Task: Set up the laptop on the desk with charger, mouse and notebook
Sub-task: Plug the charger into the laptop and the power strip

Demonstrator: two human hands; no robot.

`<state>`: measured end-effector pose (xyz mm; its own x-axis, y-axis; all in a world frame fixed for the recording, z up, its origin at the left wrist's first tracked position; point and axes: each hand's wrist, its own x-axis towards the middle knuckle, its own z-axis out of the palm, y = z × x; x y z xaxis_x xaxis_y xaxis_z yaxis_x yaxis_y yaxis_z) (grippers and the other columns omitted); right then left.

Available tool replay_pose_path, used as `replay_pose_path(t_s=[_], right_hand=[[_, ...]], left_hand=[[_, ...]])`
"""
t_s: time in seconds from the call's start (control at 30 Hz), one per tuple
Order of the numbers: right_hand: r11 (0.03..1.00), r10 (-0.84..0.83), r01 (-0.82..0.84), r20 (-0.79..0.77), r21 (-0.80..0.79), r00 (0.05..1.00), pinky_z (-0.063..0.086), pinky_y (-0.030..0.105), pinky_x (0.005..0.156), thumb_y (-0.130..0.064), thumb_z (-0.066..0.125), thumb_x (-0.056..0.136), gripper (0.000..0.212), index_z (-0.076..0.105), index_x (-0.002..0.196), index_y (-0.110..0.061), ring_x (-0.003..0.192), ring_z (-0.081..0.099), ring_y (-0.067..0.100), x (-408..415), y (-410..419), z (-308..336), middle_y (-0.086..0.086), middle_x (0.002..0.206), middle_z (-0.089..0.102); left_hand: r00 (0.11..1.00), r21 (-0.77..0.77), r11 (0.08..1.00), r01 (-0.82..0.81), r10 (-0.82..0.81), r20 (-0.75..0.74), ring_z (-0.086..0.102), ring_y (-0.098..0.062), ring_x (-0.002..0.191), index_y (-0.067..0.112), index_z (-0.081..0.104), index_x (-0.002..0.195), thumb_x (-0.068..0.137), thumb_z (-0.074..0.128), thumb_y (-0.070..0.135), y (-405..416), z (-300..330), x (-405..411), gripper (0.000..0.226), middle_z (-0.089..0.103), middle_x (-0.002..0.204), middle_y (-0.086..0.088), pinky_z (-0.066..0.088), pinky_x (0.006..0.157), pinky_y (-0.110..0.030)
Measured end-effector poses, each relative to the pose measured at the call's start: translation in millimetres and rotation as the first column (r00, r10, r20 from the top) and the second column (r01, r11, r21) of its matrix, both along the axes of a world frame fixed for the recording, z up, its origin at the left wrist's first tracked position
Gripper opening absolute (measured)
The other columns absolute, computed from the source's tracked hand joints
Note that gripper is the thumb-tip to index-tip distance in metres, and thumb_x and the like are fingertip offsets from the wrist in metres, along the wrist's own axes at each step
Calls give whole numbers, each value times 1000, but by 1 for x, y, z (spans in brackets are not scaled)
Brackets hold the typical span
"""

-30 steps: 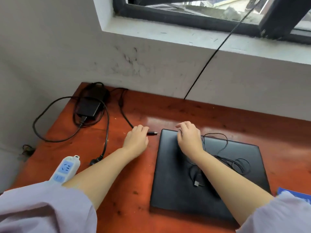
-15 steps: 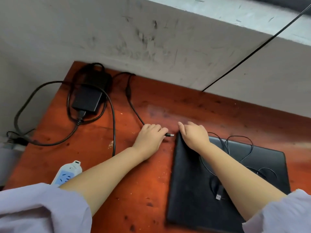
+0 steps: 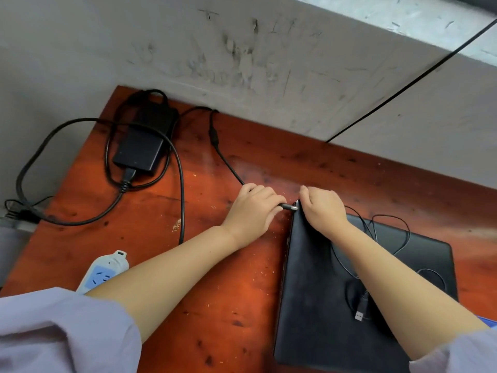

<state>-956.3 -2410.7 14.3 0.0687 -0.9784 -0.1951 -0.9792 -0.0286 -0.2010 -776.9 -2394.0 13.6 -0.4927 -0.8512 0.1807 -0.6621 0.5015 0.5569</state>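
Observation:
A closed black laptop (image 3: 317, 305) lies on the red-brown desk (image 3: 215, 305) at the right. My left hand (image 3: 252, 211) is shut on the charger plug (image 3: 289, 207), whose metal tip touches the laptop's far left corner. My right hand (image 3: 322, 208) grips that same corner of the laptop. The black charger brick (image 3: 142, 146) sits at the desk's far left with its cable (image 3: 226, 162) running to my left hand. A thin mouse cable with a USB plug (image 3: 359, 314) lies loose on the laptop lid. The mouse itself is hidden under my right arm.
A white and blue power strip (image 3: 103, 270) lies near the desk's left front edge. The charger's mains cable (image 3: 180, 184) loops over the desk's left side and off it. A grey wall stands right behind the desk. A blue corner (image 3: 490, 321) shows at the right edge.
My left hand has carried the plug rightwards until its tip meets the laptop's corner. My right hand has slid from the lid to that corner. The camera has tilted down.

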Motion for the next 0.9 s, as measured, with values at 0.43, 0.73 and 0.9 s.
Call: replay_pose_path(t_s=[0.43,0.73,0.9], right_hand=[[991,-121,127,114,-45,986,26,33,60,-29,25,98,49,30,51,-15,63,47,32,-12,-3,17,7,58,49],[990,-127,134,124,-44,984,26,33,58,-29,26,98,49,29,51,-16,63,46,31,-13,-4,17,8,59,49],[990,-128,134,115,-43,985,26,33,59,-29,26,98,49,28,50,-16,63,46,31,-13,-3,17,6,57,47]], left_hand=[[1000,-4,1000,-1,1,-4,61,-30,81,9,70,98,87,58,14,-2,11,-3,17,68,84,-8,43,89,-42],[999,-31,999,28,-29,-18,61,-29,80,9,70,97,87,57,14,-2,15,-4,17,69,84,-8,44,89,-43],[998,-75,995,58,-58,13,62,-31,76,9,71,94,85,59,13,-2,15,-10,15,69,81,-9,48,86,-41]])
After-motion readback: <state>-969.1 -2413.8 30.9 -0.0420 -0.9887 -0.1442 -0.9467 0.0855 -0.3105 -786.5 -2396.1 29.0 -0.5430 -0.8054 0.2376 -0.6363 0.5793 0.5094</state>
